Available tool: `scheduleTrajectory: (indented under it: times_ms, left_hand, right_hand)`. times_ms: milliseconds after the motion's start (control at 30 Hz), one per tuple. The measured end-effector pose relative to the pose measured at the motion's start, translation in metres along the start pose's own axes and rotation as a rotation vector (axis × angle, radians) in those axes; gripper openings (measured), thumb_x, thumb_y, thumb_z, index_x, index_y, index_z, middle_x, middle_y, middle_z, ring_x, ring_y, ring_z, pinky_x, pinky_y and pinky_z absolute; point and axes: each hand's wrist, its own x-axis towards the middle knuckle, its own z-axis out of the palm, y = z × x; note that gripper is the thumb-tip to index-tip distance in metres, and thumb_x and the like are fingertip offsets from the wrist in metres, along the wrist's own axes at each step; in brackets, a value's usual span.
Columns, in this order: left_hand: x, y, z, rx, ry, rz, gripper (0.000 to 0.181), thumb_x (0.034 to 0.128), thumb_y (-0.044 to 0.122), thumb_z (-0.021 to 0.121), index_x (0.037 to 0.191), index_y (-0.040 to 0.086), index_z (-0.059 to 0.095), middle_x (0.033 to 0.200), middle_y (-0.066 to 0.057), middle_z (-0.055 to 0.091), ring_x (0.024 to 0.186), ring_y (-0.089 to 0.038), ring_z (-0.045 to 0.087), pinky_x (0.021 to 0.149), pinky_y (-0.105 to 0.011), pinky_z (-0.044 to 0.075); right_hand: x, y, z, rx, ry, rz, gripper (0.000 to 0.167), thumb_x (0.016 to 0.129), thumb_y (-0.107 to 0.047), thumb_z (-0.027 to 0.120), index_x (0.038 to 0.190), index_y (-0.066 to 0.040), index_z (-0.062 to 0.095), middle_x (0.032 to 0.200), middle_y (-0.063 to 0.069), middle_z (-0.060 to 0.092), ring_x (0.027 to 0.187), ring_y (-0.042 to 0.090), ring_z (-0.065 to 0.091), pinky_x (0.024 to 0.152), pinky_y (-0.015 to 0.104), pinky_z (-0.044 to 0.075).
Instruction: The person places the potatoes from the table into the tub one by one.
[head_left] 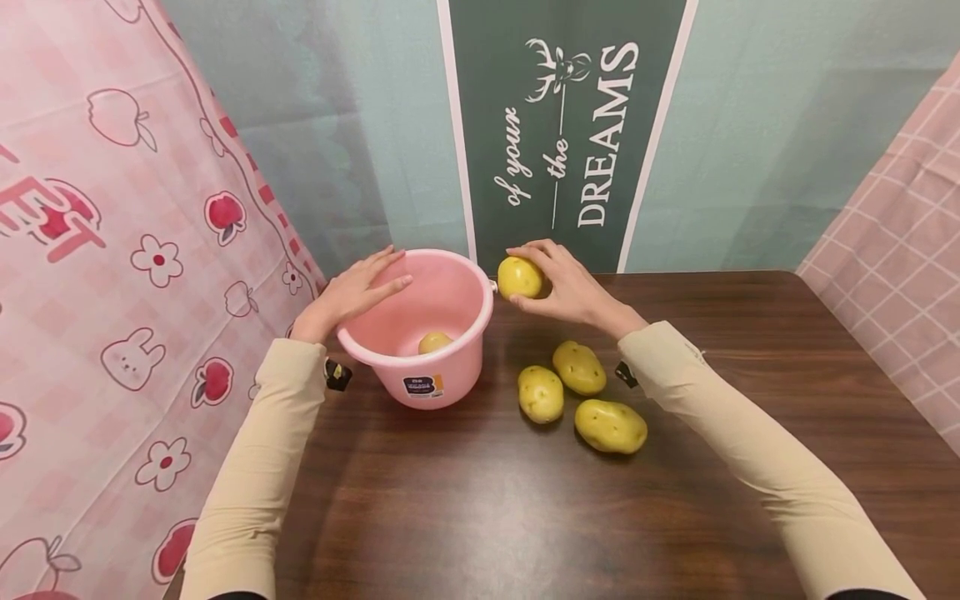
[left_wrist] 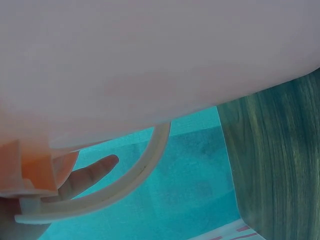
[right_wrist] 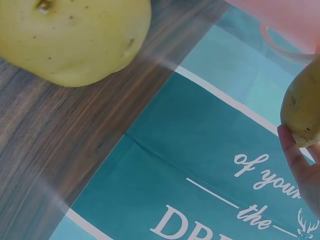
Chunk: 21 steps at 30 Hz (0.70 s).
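My left hand point(head_left: 356, 292) rests on the left rim of a pink bucket point(head_left: 450, 379), its thumb extended over the opening. In the left wrist view, one straight finger point(left_wrist: 95, 175) shows outside the bucket wall by the pale handle point(left_wrist: 135, 177). A yellow potato point(head_left: 435, 342) lies inside the bucket. Just right of the rim, my right hand point(head_left: 566, 287) holds another potato point(head_left: 520, 277) above the table between thumb and fingers. Below that hand, three potatoes lie close together on the table: one on the left point(head_left: 541, 394), one behind point(head_left: 579, 367) and one in front point(head_left: 611, 426).
The dark wooden table point(head_left: 480, 517) carries the bucket and potatoes. A green and teal cloth with lettering point(head_left: 555, 125) hangs along its far edge. Pink patterned cloth point(head_left: 150, 292) stands close on the left, and a pink checked one point(head_left: 900, 233) on the right.
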Motion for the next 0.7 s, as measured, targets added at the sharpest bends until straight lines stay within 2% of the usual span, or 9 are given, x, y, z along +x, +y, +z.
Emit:
scheduleTrajectory:
  times_ms: [700]
  left_hand:
    - [0.000, 0.000, 0.000, 0.000, 0.004, 0.001, 0.074, 0.0848, 0.071, 0.036, 0.147, 0.033, 0.022, 0.156, 0.003, 0.011, 0.141, -0.036, 0.013, 0.107, -0.064, 0.013]
  right_hand:
    - [0.008, -0.020, -0.007, 0.045, 0.030, -0.049, 0.066, 0.074, -0.050, 0.069, 0.134, -0.032, 0.047, 0.128, -0.002, 0.045, 0.113, 0.018, 0.043, 0.086, 0.040, 0.043]
